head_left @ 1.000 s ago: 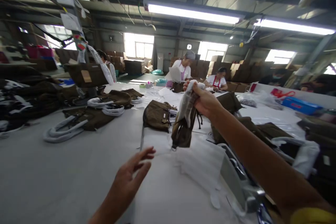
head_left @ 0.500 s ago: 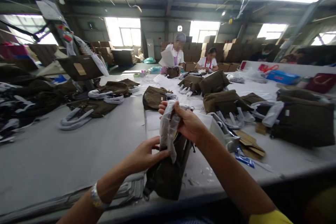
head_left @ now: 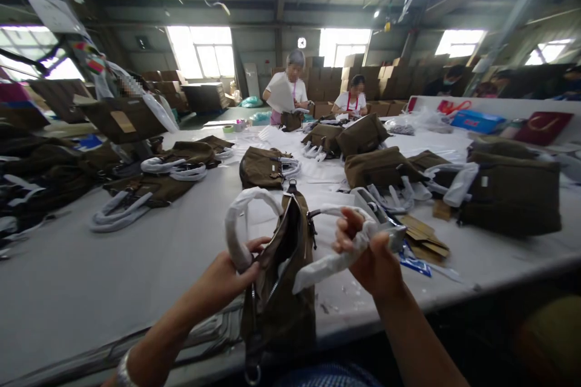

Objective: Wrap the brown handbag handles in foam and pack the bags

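Note:
An olive-brown handbag (head_left: 295,308) stands in front of me at the table edge, its zipped top gaping so the lining shows. My left hand (head_left: 236,272) pinches the left rim of the opening, by the foot of one handle (head_left: 236,217) wrapped in white material, which arches up. On the other side, my right hand (head_left: 374,254) is closed around the second wrapped handle (head_left: 322,269) and holds it out to the right of the bag. A metal ring hangs at the bag's near end, and another tops the far end.
Another olive bag (head_left: 261,168) lies just beyond mine. Several more bags (head_left: 512,193) with wrapped handles lie right and left. Brown paper pieces (head_left: 422,239) and a blue packet (head_left: 415,263) are near my right hand. Two co-workers (head_left: 290,87) are across the table.
The two wrapped handles, held together before, are now apart. My right hand has drawn one to the right; my left hand has moved to the rim. The bag's top now gapes open.

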Tool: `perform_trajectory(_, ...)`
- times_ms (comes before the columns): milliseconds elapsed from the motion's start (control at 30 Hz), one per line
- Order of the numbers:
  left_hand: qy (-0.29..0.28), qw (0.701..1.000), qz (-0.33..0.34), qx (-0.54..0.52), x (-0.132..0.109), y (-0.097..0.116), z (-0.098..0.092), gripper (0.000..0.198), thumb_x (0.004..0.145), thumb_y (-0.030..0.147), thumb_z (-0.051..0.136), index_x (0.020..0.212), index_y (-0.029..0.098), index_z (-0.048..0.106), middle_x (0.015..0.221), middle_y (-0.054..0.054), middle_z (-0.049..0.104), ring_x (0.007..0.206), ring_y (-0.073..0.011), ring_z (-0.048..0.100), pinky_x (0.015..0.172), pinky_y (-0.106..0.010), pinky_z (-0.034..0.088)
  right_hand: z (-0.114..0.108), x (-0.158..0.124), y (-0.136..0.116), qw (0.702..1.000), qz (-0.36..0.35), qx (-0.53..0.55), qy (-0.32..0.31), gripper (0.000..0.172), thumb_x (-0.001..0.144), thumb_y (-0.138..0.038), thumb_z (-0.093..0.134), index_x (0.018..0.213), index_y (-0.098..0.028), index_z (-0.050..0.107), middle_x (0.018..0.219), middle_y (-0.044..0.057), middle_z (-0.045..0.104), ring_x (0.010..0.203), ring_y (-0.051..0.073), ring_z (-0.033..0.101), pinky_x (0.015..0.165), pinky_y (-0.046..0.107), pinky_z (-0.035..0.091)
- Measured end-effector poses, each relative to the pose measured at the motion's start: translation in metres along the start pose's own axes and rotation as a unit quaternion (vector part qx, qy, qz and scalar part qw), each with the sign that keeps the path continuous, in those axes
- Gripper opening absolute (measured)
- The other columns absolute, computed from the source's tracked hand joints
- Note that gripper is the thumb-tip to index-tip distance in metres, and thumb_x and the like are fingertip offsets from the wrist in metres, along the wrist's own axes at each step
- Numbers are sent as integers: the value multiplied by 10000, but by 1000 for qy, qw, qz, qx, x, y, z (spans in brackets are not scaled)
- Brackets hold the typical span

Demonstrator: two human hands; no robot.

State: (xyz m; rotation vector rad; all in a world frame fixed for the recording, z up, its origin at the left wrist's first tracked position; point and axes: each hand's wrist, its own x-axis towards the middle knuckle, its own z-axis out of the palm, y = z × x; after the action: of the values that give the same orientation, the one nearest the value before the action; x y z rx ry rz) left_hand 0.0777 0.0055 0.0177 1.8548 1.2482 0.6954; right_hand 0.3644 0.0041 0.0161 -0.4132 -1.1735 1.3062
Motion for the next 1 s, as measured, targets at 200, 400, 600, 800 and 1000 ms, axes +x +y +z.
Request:
perform_trajectory(200, 34, 996, 49, 60, 8, 14, 27, 284, 884, 262, 586, 1106, 188, 747, 994, -26, 788, 910, -239, 729, 836, -283, 553, 12, -4, 11, 814, -30, -514, -269, 693, 803, -241, 773, 1432, -355, 505, 1502, 70, 479, 1458, 309, 326, 1224, 574, 151)
perform_trajectory(400, 82, 985, 103, 114, 12, 28, 29, 235, 907, 277, 564, 1020, 198, 754, 994, -36, 779, 917, -227, 725, 836, -271, 546, 11, -5, 26, 716, -137, -655, -199, 409, 905, -252, 668, 1307, -300, 606, 1233, 84, 673, 1210, 292, 568, 1146, 540, 330)
perform_trajectory(600, 222, 960, 60, 163, 30, 10, -2, 284, 861, 335, 598, 1086, 210, 720, 987, -28, 783, 901, -225, 730, 779, -262, 540, 12, -36, 26, 719, -252, -634, -135, 190, 999, -195, 493, 976, -192, 682, 976, 39, 738, 797, 175, 663, 765, 330, 507)
perform_trajectory(800, 237, 921, -3, 310, 56, 8, -18, 341, 853, 341, 530, 1109, 203, 707, 1079, -87, 763, 977, -275, 716, 816, -323, 523, 25, -51, 24, 729, -237, -608, -205, 185, 1000, -164, 483, 944, -183, 658, 943, 0, 752, 785, 126, 681, 812, 310, 517)
perform_trajectory(1000, 83, 847, -216, 479, 39, 50, -36, 689, 895, 699, 355, 690, 172, 748, 724, -192, 727, 719, -376, 709, 567, -373, 459, 24, -37, 40, 743, -252, -595, -173, 207, 1034, -234, 452, 964, -217, 647, 945, -48, 750, 894, 93, 689, 1193, 312, 314)
